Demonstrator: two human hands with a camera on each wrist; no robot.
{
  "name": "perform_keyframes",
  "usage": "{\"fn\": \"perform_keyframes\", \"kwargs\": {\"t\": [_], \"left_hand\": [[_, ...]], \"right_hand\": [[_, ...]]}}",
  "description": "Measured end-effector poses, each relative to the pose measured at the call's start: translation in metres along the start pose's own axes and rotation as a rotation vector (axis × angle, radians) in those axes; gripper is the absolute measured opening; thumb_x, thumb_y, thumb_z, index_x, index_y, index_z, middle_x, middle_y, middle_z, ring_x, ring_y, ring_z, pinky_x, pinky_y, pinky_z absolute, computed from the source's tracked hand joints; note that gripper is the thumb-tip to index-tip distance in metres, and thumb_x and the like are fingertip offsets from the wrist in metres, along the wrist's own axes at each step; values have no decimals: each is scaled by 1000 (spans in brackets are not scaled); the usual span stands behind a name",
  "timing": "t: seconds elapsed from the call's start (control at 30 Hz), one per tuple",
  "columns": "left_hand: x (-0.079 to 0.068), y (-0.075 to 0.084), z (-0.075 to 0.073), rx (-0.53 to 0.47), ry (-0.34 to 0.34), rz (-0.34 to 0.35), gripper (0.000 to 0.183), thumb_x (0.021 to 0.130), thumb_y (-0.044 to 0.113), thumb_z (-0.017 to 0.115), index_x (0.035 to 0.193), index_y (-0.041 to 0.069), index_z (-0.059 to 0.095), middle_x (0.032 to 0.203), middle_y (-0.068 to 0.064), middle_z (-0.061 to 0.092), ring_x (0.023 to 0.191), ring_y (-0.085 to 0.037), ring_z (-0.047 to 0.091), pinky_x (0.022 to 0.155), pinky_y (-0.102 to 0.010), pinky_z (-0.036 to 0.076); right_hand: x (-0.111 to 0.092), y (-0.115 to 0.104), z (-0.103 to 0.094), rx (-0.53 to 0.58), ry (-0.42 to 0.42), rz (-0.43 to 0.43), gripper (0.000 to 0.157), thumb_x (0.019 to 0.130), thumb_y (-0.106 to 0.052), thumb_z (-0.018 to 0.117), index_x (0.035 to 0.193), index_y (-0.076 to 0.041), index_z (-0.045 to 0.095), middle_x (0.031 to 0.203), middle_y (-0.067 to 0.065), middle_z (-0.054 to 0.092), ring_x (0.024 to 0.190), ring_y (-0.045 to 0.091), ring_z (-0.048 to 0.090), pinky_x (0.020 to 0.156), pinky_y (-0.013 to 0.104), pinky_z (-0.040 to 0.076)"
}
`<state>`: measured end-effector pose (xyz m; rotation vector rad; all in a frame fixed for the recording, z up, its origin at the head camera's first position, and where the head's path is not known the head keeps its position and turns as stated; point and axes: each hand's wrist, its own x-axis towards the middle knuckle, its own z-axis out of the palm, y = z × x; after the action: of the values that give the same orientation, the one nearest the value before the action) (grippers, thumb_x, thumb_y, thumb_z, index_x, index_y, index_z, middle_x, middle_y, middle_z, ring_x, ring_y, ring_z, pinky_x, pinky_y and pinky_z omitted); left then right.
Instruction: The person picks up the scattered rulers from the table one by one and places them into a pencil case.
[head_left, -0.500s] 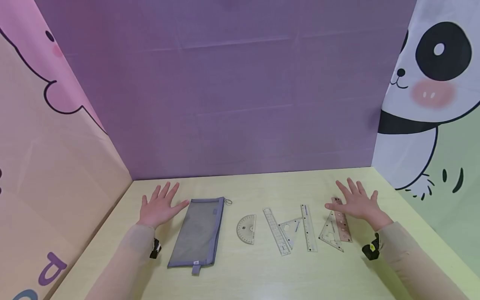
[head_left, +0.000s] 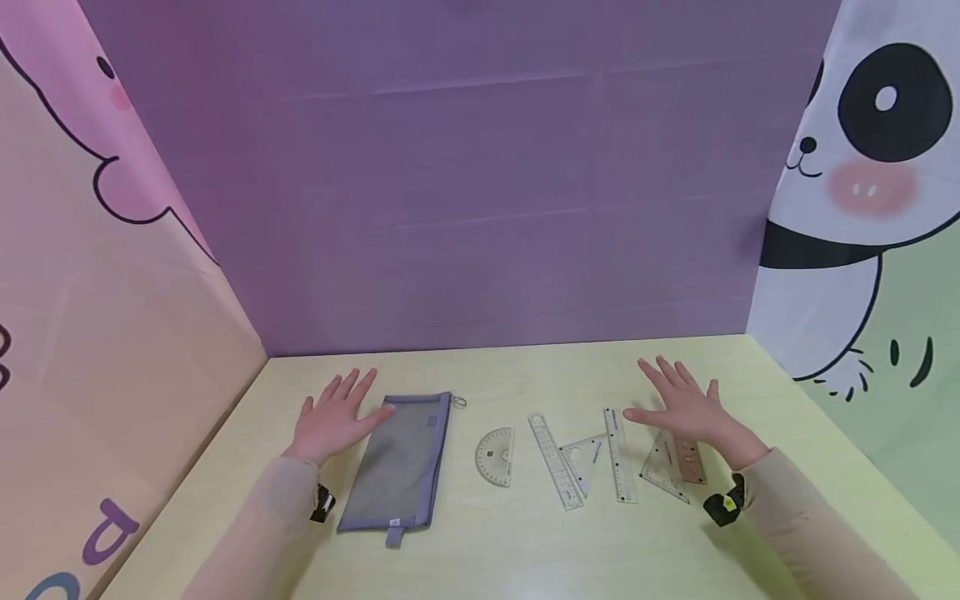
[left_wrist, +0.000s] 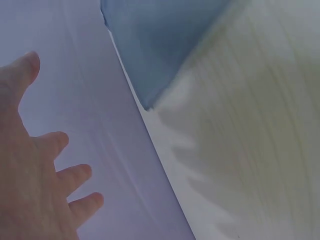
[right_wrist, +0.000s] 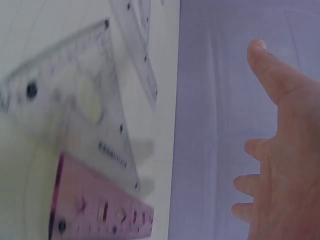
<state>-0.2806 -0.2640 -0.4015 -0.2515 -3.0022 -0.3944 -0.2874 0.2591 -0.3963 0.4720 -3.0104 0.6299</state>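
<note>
My left hand (head_left: pixel 330 427) hovers with spread, straight fingers at the left edge of a grey mesh zip pouch (head_left: pixel 397 462) with purple trim; its thumb overlaps the pouch's upper corner in the head view. Over on the right, my right hand (head_left: pixel 686 410) is held above the table, fingers spread and holding nothing. Beneath it lie a pink ruler (right_wrist: pixel 100 205), partly hidden in the head view, and a clear set square (right_wrist: pixel 75 90). Left of its thumb is a clear ruler (head_left: pixel 620 458). Further left lie a smaller set square (head_left: pixel 581 460), another clear ruler (head_left: pixel 555 462) and a clear half-round protractor (head_left: pixel 495 457).
A pale wooden table (head_left: pixel 525 558) carries everything. Behind it rises a purple cloth wall (head_left: pixel 480 183). Printed panels stand at both sides, the right one showing a panda (head_left: pixel 862 183). A black strap with a small device (head_left: pixel 723 507) sits on the right wrist.
Both hands have shifted inward, the right one farther, to the left over the set square and pink ruler. The left has drifted right towards the pouch. The pouch and drawing tools lie as before.
</note>
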Motion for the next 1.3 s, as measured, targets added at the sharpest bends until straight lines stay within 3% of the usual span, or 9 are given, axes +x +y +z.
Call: {"fn": "perform_keyframes", "kwargs": {"t": [0.3,0.53,0.63,0.73,0.83,0.97,1.1,1.3], "left_hand": [[-8,18,7,12,37,38,82,90,67,45,153,16,31,144,-20,42,130,-43,37,92,-69,32],[-12,34,14,-58,34,28,84,88,70,46,151,17,36,130,-19,51,115,-36,49,81,-54,45],[-13,43,15,-127,22,34,78,89,63,53,149,14,40,125,-18,55,110,-34,54,79,-51,47],[-16,51,17,-243,-11,37,72,90,54,59,146,12,44,112,-11,61,92,-25,59,73,-44,48],[-20,57,20,-367,-50,21,66,91,47,62,143,10,48,97,-3,60,75,-17,53,65,-37,44],[-21,61,28,-471,-77,14,62,91,44,63,141,9,50,91,-1,57,72,-16,50,63,-35,42],[-21,64,32,-498,-89,34,61,91,40,65,141,9,50,83,-1,55,67,-15,48,59,-33,39],[-21,66,40,-418,-128,66,66,88,41,68,142,8,47,79,0,54,65,-14,47,57,-32,39]], "right_hand": [[3,-35,20,7,-5,-95,95,83,-63,61,153,-9,26,156,23,19,140,48,13,95,79,3],[11,-62,42,94,-65,-176,95,82,-60,65,153,-9,29,156,19,21,141,43,20,97,77,5],[16,-73,51,126,-96,-197,94,82,-59,66,152,-9,30,156,19,23,141,40,22,98,76,5],[20,-85,59,168,-128,-218,93,82,-56,68,152,-7,31,155,19,25,141,39,23,99,76,4],[22,-96,66,212,-158,-242,90,83,-52,70,150,-5,33,154,20,28,140,39,26,99,76,5],[27,-107,75,253,-192,-256,88,83,-50,70,149,-3,35,152,18,33,139,38,29,101,74,7],[36,-114,85,293,-221,-246,89,83,-49,71,149,-3,34,151,16,35,139,36,30,103,72,8],[43,-124,96,298,-281,-216,90,81,-45,74,149,-3,34,151,16,35,140,37,27,103,72,6]]}}
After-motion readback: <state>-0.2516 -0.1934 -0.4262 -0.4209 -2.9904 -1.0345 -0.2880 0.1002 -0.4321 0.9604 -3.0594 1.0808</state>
